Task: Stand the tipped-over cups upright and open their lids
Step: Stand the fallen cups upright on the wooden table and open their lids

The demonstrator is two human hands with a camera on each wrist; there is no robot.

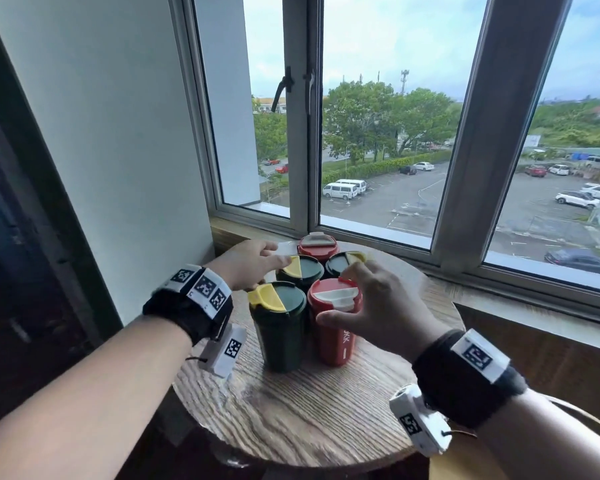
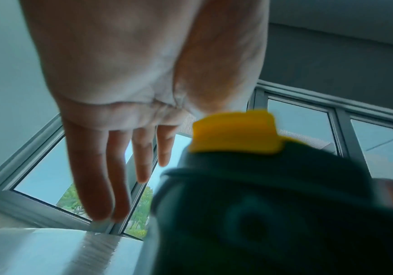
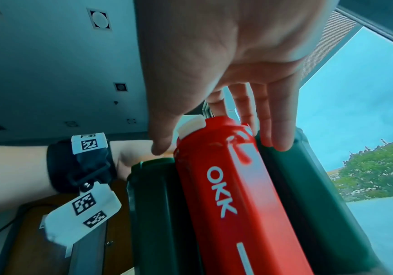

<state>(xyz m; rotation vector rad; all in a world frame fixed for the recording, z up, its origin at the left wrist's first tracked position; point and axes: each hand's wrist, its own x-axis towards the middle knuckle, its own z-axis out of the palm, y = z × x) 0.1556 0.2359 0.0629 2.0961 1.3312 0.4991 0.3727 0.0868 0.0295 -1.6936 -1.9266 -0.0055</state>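
All 5 cups stand upright in a tight cluster on the round wooden worktop [image 1: 309,410], so by judgement the righting step is complete and the lid-opening step is in hand. Left to right: the left hand [image 1: 248,263] reaches over the cluster's left side with its fingers straight and its grip empty; in the head view the fingertips [image 1: 281,259] lie at the yellow flap [image 1: 293,266] of the rear green cup [image 1: 302,271], though actual contact cannot be confirmed. The near green cup [image 1: 279,327] stands just beside the red cup [image 1: 335,322], touching or nearly so. The right hand [image 1: 378,306] hovers over that red cup's lid, fingers loosely bent at the tab [image 1: 347,281] on the far rim, thumb near the front rim; no firm hold is visible. A 2nd red cup [image 1: 317,245] and a 3rd green cup [image 1: 345,263] stand behind. The next move likely calls for each fingertip to catch its flap edge and lift, without toppling the close-packed neighbours.
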